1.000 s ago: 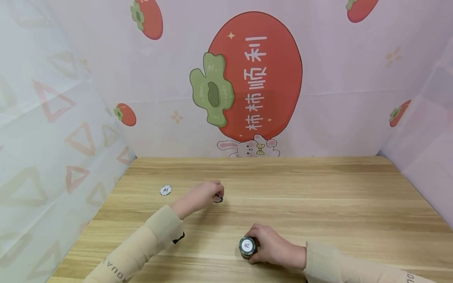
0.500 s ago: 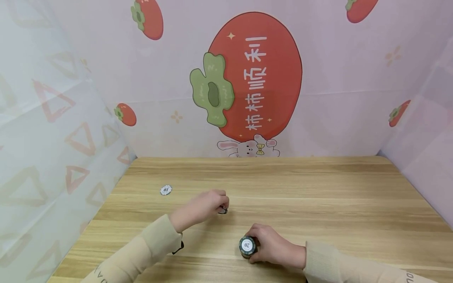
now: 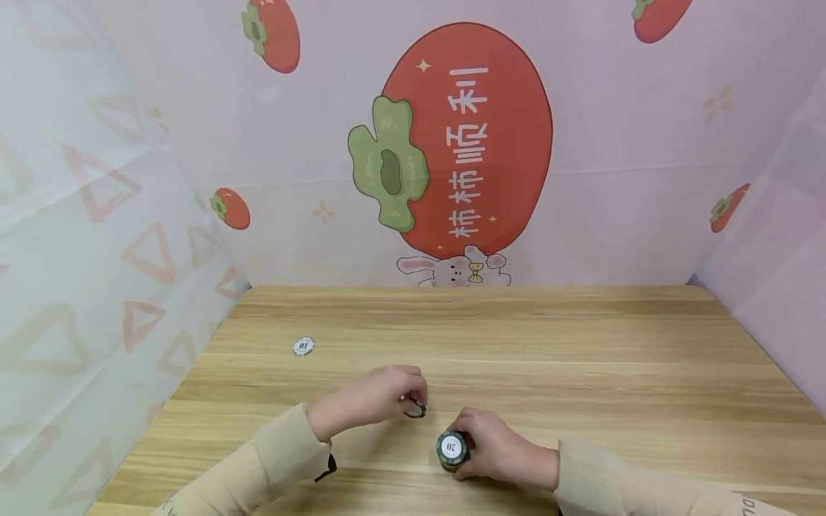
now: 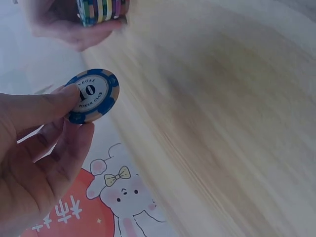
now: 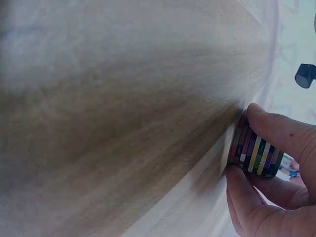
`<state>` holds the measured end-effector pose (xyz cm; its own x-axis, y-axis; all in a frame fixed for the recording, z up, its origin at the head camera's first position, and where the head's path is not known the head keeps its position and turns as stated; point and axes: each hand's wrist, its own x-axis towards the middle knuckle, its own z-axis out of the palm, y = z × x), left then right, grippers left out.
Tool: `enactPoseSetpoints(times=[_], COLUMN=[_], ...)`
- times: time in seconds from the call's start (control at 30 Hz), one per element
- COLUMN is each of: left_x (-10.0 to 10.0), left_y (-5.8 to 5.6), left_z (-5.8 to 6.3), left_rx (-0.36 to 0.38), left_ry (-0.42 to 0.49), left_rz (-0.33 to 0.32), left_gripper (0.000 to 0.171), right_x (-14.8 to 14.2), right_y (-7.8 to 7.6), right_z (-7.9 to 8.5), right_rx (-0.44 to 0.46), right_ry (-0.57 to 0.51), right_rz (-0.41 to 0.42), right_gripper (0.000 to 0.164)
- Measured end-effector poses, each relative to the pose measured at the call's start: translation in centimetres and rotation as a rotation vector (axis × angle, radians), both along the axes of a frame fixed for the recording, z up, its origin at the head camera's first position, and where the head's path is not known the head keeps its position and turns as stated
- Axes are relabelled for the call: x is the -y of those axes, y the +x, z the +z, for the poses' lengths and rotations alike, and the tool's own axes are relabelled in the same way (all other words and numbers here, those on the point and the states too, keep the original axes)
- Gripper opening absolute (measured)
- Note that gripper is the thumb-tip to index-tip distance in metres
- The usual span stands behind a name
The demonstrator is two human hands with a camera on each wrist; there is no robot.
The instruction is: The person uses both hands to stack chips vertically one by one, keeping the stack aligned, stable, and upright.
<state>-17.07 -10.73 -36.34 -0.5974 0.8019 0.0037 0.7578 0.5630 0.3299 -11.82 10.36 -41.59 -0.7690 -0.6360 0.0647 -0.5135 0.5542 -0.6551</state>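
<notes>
My left hand pinches one poker chip between thumb and fingers; it is blue and tan, marked 10. The chip is tilted and held just above the table, to the left of a stack of poker chips. Around that stack curl the thumb and fingers of my right hand, steadying it upright on the table. The stack's top chip is green with a white centre marked 20. From the side, the right wrist view shows several coloured layers in the stack.
Another poker chip marked 10 lies flat on the wooden table, toward the back left. Behind the table hangs a pale cloth backdrop with fruit and a rabbit printed on it. More cloth flanks both sides.
My left hand has carried its chip rightward and nearer to me, closer to the stack. The right hand and the stack have stayed in place.
</notes>
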Motion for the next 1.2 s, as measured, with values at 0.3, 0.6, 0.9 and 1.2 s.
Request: enactPoseSetpoints(times=[0.3, 0.6, 0.9, 1.2], left_x=[-0.5, -1.0, -1.1, -1.3], left_y=[0.5, 1.2, 1.7, 2.2], left_z=[-0.2, -1.0, -2.0, -3.1], left_rx=[0.281, 0.572, 0.834, 0.869], left_ry=[0.144, 0.294, 0.393, 0.464], left_rz=[0.043, 0.180, 0.301, 0.410], left_gripper=[0.009, 0.008, 0.012, 0.011], right_x=[0.0, 0.0, 0.0, 0.0], right_y=[0.0, 0.0, 0.1, 0.0], right_z=[0.1, -0.1, 0.0, -0.1], right_rx=[0.020, -0.003, 0.001, 0.002], right_ry=[0.001, -0.012, -0.011, -0.010], right_rz=[-0.001, 0.006, 0.004, 0.003], right_gripper=[0.042, 0.042, 0.044, 0.043])
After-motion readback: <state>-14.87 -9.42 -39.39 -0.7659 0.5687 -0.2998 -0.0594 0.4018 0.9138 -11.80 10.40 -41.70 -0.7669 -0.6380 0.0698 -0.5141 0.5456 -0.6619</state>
